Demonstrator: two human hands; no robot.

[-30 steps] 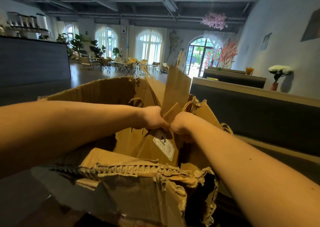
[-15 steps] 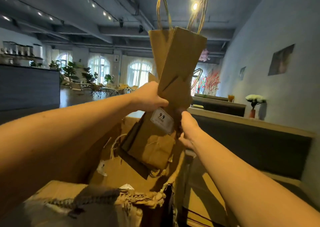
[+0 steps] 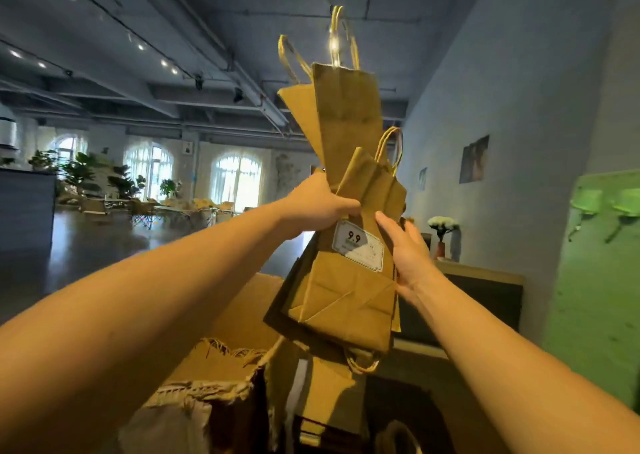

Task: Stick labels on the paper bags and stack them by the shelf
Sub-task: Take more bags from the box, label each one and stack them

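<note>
A bundle of flat brown paper bags (image 3: 349, 294) with twisted handles is held up at chest height, above a torn cardboard box (image 3: 242, 360). The front bag carries a white label (image 3: 358, 245) printed "9.9". My left hand (image 3: 322, 207) grips the bundle from the left, fingers curled round its middle. My right hand (image 3: 405, 249) lies against the right edge of the bundle with its fingers straight; whether the thumb wraps behind is hidden. More bags stick up behind, their handles pointing to the ceiling.
A dark counter with a wooden top (image 3: 481, 280) runs along the right wall, with a vase of white flowers (image 3: 443, 235) on it. A green board (image 3: 602, 280) stands at the far right. Tables, chairs and plants (image 3: 104, 183) fill the back of the room.
The bundle of bags has come up out of the cardboard box and risen higher. My right hand has shifted from under the label to the bundle's right edge.
</note>
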